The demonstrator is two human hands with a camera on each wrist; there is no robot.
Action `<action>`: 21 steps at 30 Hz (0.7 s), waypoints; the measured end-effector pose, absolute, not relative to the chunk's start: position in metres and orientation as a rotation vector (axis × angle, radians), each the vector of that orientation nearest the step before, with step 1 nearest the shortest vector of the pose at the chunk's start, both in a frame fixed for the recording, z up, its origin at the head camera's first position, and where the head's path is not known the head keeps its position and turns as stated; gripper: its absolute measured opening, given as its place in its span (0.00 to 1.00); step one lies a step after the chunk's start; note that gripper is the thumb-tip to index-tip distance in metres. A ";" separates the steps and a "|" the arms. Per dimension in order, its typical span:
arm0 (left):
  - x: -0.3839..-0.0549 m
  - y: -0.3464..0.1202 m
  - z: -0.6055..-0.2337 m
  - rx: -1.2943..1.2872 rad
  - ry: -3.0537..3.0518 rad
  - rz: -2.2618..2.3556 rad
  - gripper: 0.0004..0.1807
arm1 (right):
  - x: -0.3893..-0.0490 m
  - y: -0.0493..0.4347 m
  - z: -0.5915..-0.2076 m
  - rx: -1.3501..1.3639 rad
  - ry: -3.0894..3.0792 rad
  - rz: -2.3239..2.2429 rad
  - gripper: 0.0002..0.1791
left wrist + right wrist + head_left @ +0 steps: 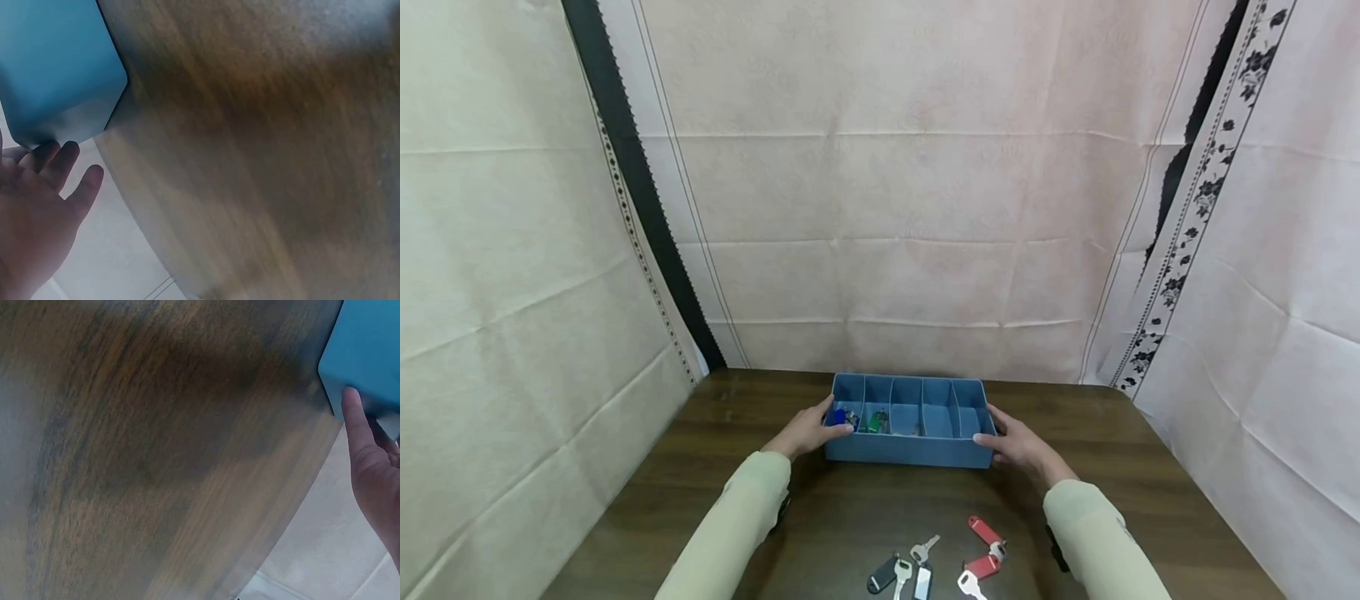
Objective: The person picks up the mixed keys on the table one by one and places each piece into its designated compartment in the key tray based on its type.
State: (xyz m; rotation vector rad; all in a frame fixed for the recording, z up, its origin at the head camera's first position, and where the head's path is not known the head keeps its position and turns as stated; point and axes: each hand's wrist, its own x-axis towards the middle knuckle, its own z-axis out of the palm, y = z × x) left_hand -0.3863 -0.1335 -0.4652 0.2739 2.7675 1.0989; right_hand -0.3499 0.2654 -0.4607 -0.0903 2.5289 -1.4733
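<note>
Plainly, pale cloth [917, 192] hangs behind and beside the dark wooden table [700, 500]. Near the table's far edge sits a blue five-compartment box [910, 452]. Left hand [808, 429] grips its left end, thumb at the front rim; right hand [1021, 442] grips the right end likewise. Nearer the person: two red tags [982, 567], two black tags [883, 575], metal keys [902, 573] among them. Smallest: green item [875, 422], second compartment from left; blue item [839, 417], leftmost.
</note>
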 end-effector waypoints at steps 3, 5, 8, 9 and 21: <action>-0.388 -0.132 -0.464 0.266 2.786 1.051 0.51 | -0.350 0.266 -0.460 -0.111 2.570 -1.442 0.50; -0.389 -0.131 -0.463 0.253 2.798 1.016 0.51 | -0.348 0.267 -0.461 -0.134 2.615 -1.404 0.49; -0.391 -0.130 -0.462 0.242 2.815 0.969 0.52 | -0.345 0.268 -0.463 -0.141 2.716 -1.349 0.47; -0.391 -0.130 -0.461 0.238 2.815 0.962 0.52 | -0.343 0.269 -0.463 -0.143 2.748 -1.339 0.47; -0.389 -0.130 -0.460 0.213 2.807 0.978 0.51 | -0.300 0.267 -0.447 -0.014 3.008 -1.579 0.35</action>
